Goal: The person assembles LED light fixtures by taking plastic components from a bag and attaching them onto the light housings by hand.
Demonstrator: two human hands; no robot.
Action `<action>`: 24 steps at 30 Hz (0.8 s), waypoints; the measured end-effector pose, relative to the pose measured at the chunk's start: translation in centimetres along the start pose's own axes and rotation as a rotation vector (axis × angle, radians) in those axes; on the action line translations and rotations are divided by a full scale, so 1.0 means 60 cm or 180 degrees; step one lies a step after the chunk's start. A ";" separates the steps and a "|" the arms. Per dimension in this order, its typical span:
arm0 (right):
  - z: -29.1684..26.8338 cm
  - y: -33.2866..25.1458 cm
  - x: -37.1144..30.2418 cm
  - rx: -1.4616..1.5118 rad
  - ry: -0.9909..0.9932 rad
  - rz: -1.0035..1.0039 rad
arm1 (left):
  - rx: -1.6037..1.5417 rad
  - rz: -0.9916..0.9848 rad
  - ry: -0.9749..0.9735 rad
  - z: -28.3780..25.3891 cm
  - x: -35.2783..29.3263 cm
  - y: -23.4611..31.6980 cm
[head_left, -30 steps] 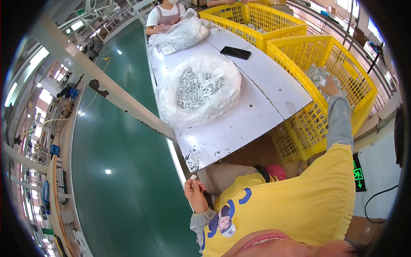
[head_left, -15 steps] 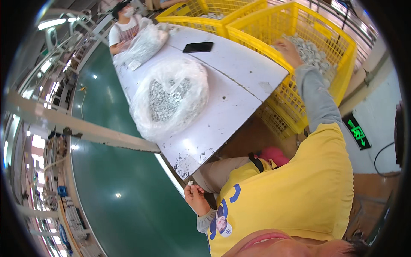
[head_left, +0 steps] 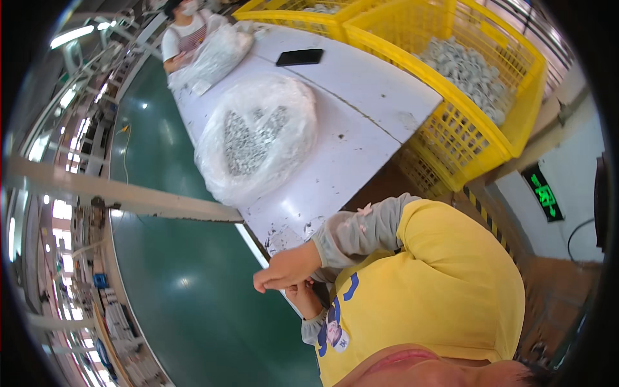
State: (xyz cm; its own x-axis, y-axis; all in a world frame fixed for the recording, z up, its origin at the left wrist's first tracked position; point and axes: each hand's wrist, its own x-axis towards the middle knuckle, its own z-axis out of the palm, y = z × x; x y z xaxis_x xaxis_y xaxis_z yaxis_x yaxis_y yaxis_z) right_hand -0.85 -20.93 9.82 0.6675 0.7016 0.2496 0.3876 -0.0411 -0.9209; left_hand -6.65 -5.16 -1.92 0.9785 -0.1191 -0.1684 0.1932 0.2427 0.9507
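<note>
My right hand point(head_left: 290, 266) is in front of my body by the near corner of the white table, its fingers curled in. Just behind and below it is my left hand point(head_left: 302, 294), largely covered by the right, with a little of its bent fingers showing. Whatever sits between the two hands is hidden. On the table, a clear plastic bag point(head_left: 300, 132) lies with its mouth spread, full of small grey-white parts point(head_left: 248, 145). Beside the table, a yellow crate point(head_left: 445, 122) holds many light grey curved pieces point(head_left: 467, 74).
On the white table point(head_left: 361, 97) lies a black phone point(head_left: 300, 57). Another plastic bag point(head_left: 216, 55) rests at its far end, where a masked person point(head_left: 187, 32) sits. A second yellow crate point(head_left: 293, 19) stands behind. A pale metal beam point(head_left: 129, 193) runs in from the left.
My right hand has left the yellow crate and come down to my left hand. The small white piece seen in my left hand before is now hidden.
</note>
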 end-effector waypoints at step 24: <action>0.262 -0.040 0.139 -0.0463 -0.3336 -0.1806 | 0.0291 0.1745 0.4812 -0.148 -0.382 0.031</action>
State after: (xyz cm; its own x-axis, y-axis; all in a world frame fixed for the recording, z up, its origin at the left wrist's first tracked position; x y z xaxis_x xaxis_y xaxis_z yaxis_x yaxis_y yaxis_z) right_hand -6.21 -3.78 9.37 -0.4375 0.8807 0.1815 0.5722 0.4284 -0.6993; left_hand -28.06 6.55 1.40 0.1069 0.9839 0.1431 -0.1375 -0.1280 0.9822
